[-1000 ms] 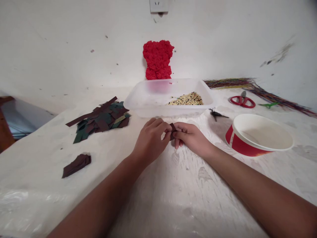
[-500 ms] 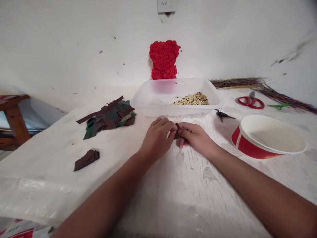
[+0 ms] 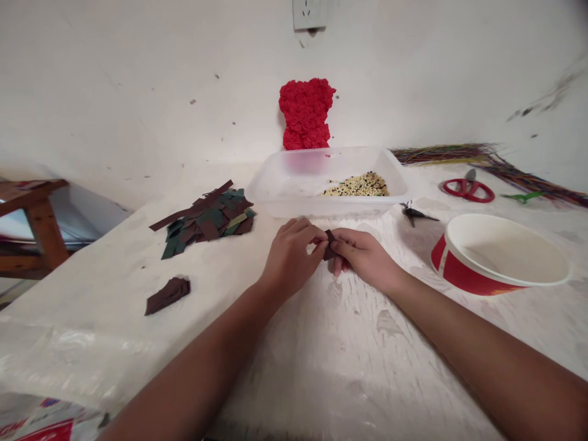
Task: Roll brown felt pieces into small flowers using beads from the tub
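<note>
Both hands meet at the middle of the table, just in front of a clear plastic tub. A small dark brown strip (image 3: pixel 329 250), paper or cloth, is pinched between them. My left hand (image 3: pixel 294 254) grips its left edge with thumb and forefinger. From the other side, my right hand (image 3: pixel 361 251) has thumb and fingers closed on the same strip. Left of my hands lies a heap of brown and green strips (image 3: pixel 209 220). Nearer to me is a small stack of brown strips (image 3: pixel 168 295).
The tub (image 3: pixel 280 205) holds pale and black beads or seeds (image 3: pixel 361 185). A red rose bear figure (image 3: pixel 307 113) stands behind it. To the right are small black pliers (image 3: pixel 416 214), red-handled scissors (image 3: pixel 468 188), a bundle of thin wires (image 3: pixel 445 153) and a red-and-white paper bowl (image 3: pixel 480 269).
The whole view has shifted slightly, so things on the left sit a little further right. My hands keep nearly the same pinch on the brown strip.
</note>
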The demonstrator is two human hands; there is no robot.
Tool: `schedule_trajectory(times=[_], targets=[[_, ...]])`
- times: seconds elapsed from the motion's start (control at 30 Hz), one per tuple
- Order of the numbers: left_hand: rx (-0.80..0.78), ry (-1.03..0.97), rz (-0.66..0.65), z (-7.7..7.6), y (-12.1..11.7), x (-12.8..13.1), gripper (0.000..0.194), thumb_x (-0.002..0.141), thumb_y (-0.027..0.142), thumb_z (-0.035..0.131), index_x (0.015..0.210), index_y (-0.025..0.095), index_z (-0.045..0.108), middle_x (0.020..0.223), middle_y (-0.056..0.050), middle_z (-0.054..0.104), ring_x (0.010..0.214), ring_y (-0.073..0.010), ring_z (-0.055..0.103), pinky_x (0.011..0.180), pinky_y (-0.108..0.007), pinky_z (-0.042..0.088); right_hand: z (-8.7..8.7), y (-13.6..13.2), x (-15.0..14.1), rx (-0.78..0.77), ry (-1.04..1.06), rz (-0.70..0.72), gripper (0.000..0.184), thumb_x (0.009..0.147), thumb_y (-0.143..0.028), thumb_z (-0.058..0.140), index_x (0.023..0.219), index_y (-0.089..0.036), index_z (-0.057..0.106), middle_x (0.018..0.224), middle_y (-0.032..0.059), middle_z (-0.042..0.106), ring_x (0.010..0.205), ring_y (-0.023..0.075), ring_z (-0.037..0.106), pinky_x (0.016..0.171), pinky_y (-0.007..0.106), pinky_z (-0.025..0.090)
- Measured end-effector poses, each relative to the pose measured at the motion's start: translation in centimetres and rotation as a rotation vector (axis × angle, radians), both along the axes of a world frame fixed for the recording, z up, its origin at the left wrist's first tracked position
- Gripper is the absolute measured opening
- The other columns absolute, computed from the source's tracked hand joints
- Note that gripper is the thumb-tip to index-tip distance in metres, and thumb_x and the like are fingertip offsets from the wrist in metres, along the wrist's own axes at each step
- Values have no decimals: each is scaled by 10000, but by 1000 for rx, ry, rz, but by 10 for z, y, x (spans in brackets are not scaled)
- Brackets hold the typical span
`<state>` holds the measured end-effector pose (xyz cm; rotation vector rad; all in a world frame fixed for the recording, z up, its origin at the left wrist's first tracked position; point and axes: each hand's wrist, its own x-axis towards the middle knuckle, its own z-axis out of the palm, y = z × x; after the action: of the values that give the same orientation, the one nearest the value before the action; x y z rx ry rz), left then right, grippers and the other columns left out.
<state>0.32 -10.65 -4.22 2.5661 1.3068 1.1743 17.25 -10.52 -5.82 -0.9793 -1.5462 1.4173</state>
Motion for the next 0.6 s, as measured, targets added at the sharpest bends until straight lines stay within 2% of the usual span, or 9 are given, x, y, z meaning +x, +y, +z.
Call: schedule_trajectory(times=[0.1, 0.33, 0.6], targets=[[-3, -4, 30, 0, 0, 0, 83, 808, 120, 621, 782, 193, 649, 773, -20, 623, 791, -175, 546, 751, -332, 463, 1, 0, -1, 15, -12, -5, 193, 868, -234, 491, 926, -157, 659, 613, -4, 604, 494, 119, 578, 479, 235, 384], [31, 34, 30, -2, 1, -1, 90, 825, 128, 621, 769, 188, 657, 774, -24, 632, 794, -179, 549, 767, -340, 452, 1, -1, -1, 29, -9, 3, 171, 874, -212, 473, 848, -166, 636, 557, -27, 571, 478, 107, 557, 480, 227, 375], [68, 88, 30, -3, 2, 0, 94, 828, 120, 606, 785, 185, 661, 801, -29, 650, 799, -181, 560, 784, -350, 441, 2, -2, -1, 2, 8, -21, 155, 872, -240, 483, 840, -160, 612, 620, -12, 587, 493, 110, 554, 496, 240, 397]])
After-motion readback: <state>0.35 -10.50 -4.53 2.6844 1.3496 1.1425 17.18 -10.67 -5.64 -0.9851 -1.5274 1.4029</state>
